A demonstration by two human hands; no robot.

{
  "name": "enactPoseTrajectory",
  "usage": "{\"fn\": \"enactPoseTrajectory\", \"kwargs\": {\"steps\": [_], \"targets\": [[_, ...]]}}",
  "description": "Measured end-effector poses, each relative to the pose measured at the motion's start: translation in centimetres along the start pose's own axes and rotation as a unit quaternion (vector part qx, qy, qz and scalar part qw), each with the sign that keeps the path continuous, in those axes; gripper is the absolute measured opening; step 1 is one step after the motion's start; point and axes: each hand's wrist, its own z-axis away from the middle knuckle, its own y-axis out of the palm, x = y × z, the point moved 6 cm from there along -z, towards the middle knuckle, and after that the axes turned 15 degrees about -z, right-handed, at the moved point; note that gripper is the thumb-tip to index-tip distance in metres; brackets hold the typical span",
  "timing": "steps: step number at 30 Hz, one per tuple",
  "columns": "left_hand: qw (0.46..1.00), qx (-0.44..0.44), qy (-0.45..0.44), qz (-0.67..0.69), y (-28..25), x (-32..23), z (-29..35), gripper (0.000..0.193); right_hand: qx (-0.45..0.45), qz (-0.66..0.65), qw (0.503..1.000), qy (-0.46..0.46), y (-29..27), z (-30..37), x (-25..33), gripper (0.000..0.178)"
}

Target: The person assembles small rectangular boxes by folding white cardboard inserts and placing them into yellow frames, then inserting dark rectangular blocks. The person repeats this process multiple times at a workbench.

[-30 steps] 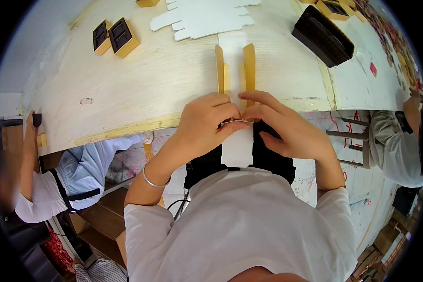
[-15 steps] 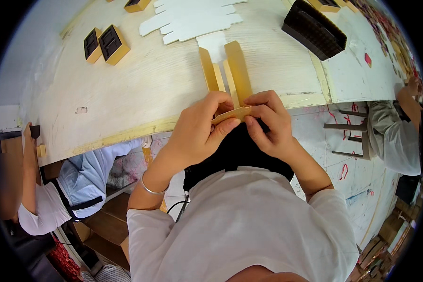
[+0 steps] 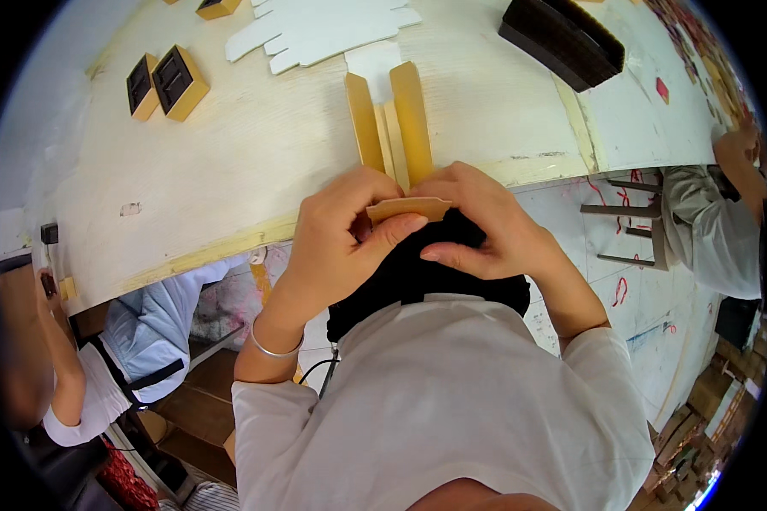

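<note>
A gold cardboard box blank (image 3: pixel 414 119), partly folded, lies lengthwise at the table's front edge with its two long sides standing up. Its near end flap (image 3: pixel 409 209) is raised toward me. My left hand (image 3: pixel 332 238) is closed on the flap's left part, thumb on the near face and fingers behind. The fingers of my right hand (image 3: pixel 498 217) bend around the carton's right near corner, their tips hidden behind the flap. The right thumb sticks out below, apart from the cardboard. A white panel (image 3: pixel 373 60) extends from the carton's far end.
White flat box blanks (image 3: pixel 324 34) lie beyond the carton. Small gold boxes with dark inserts (image 3: pixel 179 83) stand at the left, a stack of dark trays (image 3: pixel 562 43) at the right. Co-workers sit at left (image 3: pixel 145 341) and right (image 3: pixel 707 221); a stool (image 3: pixel 635 223) stands right.
The near end flap now stands more upright and faces me. My right thumb has come off it, and the right fingers have moved behind it. The view has shifted slightly.
</note>
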Motion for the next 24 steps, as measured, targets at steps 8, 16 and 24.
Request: {"fn": "enactPoseTrajectory", "kwargs": {"steps": [8, 16, 24], "targets": [[0.989, -0.126, -0.007, -0.082, -0.5, -0.9, 0.2, 0.019, -0.103, 0.111, 0.988, 0.004, 0.7, -0.6, 0.2, 0.032], [0.952, -0.131, 0.124, -0.246, 0.3, -1.2, 1.5, 0.015, 0.016, 0.316, 0.949, 0.005, 2.2, -0.4, 0.5, 0.027], [0.967, 0.176, 0.102, -0.153, -3.1, 0.0, -1.9, 0.008, -0.013, 0.311, 0.95, -0.028, -3.0, -2.0, 1.0, 0.015]]}}
